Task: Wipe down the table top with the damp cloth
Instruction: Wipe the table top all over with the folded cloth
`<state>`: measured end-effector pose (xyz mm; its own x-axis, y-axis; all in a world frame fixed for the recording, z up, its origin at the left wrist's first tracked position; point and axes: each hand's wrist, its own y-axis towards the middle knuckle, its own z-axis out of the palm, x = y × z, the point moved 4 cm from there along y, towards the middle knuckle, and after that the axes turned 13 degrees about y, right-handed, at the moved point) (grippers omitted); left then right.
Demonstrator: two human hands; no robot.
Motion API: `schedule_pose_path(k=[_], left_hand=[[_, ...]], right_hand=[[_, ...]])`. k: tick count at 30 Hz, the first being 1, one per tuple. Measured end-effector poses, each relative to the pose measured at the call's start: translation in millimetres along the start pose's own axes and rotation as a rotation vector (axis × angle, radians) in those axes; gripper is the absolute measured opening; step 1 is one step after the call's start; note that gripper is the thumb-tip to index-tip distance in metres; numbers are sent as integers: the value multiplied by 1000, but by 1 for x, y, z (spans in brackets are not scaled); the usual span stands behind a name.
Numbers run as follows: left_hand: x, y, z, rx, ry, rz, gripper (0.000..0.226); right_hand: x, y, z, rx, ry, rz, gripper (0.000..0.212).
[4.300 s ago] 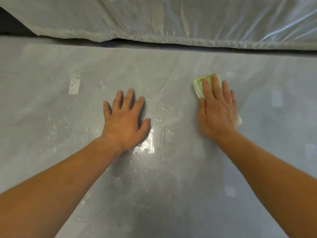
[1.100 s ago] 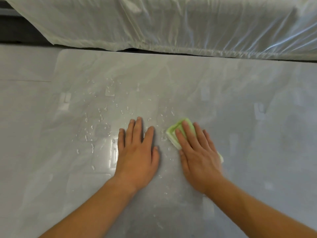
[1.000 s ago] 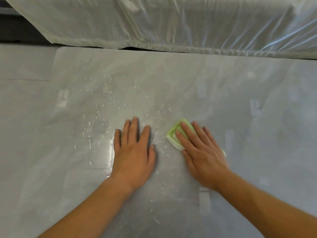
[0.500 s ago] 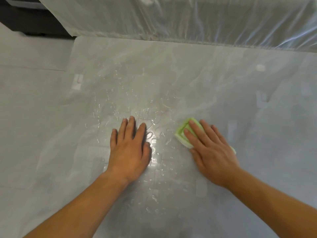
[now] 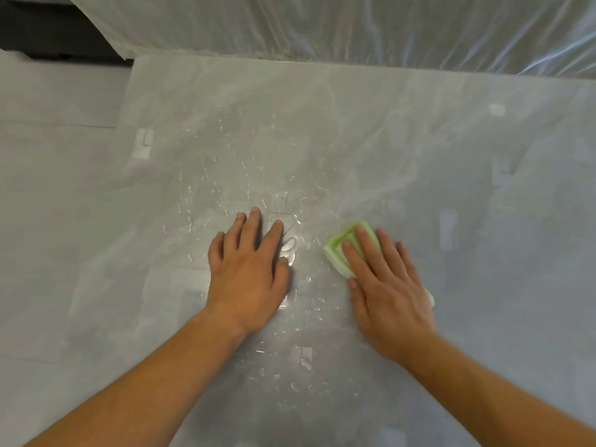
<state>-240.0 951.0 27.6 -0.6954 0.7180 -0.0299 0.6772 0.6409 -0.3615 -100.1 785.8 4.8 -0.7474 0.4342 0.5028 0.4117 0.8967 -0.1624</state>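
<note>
A folded green cloth [image 5: 338, 250] lies flat on the glossy grey table top [image 5: 403, 156]. My right hand [image 5: 383, 285] presses on it with straight fingers and covers most of it; only its left corner and a sliver by my palm show. My left hand [image 5: 248, 272] rests flat on the table just left of the cloth, fingers spread. Water droplets [image 5: 232, 188] speckle the surface around and beyond my left hand.
A clear plastic sheet [image 5: 354, 27] drapes over something along the table's far edge. The table's left edge [image 5: 124, 117] runs down at the left, with pale grey floor [image 5: 48, 188] beyond it. A dark gap [image 5: 48, 37] shows at the top left.
My right hand has slid the cloth from the far right toward the middle, close to my left hand. In the last half second both hands hold almost still while the view shifts left.
</note>
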Motion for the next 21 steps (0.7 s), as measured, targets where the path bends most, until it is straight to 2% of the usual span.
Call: schedule_pose_path(k=[4,8,9,12,14,19,21], left_hand=[[6,0,-2,-6,-26,40,68],[12,-1,-4,-35,-68,69,62],[14,-1,-4,-34,-74,83,62],[19,-2,-1,-15,-64,117,64],[20,-1,-1,-13,-46,130,65],[22,-2,3,-4,-38,146,66],[23,-2,3,-3,-56,155,66]], right_hand=[[-13,101,-27,-141,25,184,57],[13,165,-24,-130,18,197,56],[19,161,-19,-91,-11,146,57],[27,125,-9,115,-100,-170,58],[12,125,-18,187,-141,-257,58],[13,148,-25,-20,-48,75,59],[30,122,-11,-1,-46,32,60]])
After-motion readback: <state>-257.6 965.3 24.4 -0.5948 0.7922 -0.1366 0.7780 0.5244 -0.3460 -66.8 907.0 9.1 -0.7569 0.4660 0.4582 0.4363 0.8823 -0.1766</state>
